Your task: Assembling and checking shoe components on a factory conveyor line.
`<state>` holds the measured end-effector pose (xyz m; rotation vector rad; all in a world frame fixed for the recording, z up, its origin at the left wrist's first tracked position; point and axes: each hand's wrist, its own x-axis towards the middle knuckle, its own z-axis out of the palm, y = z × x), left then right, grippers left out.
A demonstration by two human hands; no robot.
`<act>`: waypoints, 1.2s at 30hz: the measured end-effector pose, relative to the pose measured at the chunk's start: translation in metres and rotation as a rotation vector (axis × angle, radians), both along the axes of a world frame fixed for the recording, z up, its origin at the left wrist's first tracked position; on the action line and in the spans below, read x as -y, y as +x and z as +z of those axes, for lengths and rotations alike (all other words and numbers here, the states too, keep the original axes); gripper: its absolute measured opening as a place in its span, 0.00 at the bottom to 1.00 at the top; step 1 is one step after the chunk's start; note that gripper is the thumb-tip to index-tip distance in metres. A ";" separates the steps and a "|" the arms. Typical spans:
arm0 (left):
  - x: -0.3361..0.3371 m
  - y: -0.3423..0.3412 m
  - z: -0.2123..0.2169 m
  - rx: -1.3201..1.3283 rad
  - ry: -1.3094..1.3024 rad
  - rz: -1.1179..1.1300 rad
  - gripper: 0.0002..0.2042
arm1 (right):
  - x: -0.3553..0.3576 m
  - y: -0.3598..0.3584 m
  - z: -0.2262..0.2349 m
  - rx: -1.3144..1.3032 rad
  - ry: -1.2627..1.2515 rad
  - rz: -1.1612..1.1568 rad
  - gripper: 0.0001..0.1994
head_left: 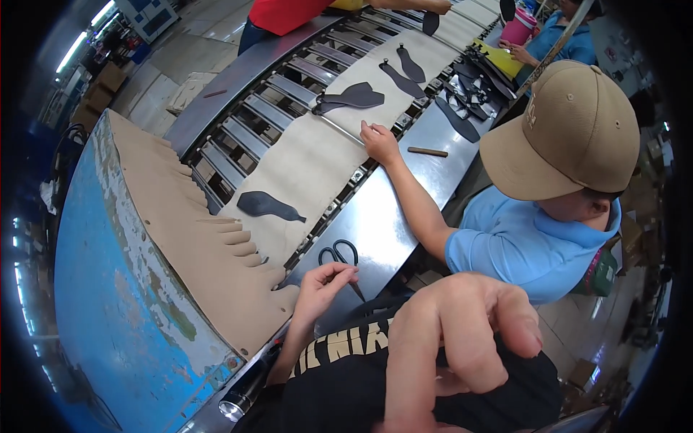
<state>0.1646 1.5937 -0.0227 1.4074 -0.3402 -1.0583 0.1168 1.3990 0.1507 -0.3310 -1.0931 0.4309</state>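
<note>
My left hand (326,287) is over the near end of the metal side table, fingertips pressed together; whatever they might hold is hidden. Right beside it lie black-handled scissors (339,252), blades pointing back toward my body. My right hand (462,332) is raised large and close to the camera, fingers bent and apart, with nothing visible in it. Ahead, a dark sole-shaped piece (271,206) lies on the cream conveyor belt (289,169). Farther along the belt are several similar pieces (354,97).
A co-worker in a tan cap (567,130) sits at the right, one hand on a thin metal rod (339,130) across the belt. A blue machine housing (108,289) with a brown flap curtain (180,260) stands left. Dark pieces (473,90) are piled on the side table (411,180).
</note>
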 end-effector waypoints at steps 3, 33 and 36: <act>0.001 -0.001 0.007 -0.006 -0.003 -0.010 0.09 | -0.005 -0.003 -0.002 -0.018 0.201 -0.053 0.21; -0.169 -0.017 0.158 1.433 -0.157 1.102 0.23 | 0.001 -0.106 -0.384 -0.144 -2.042 -1.721 0.25; -0.163 -0.013 0.161 1.370 -0.015 1.003 0.20 | 0.000 -0.102 -0.386 -0.231 -2.011 -1.723 0.19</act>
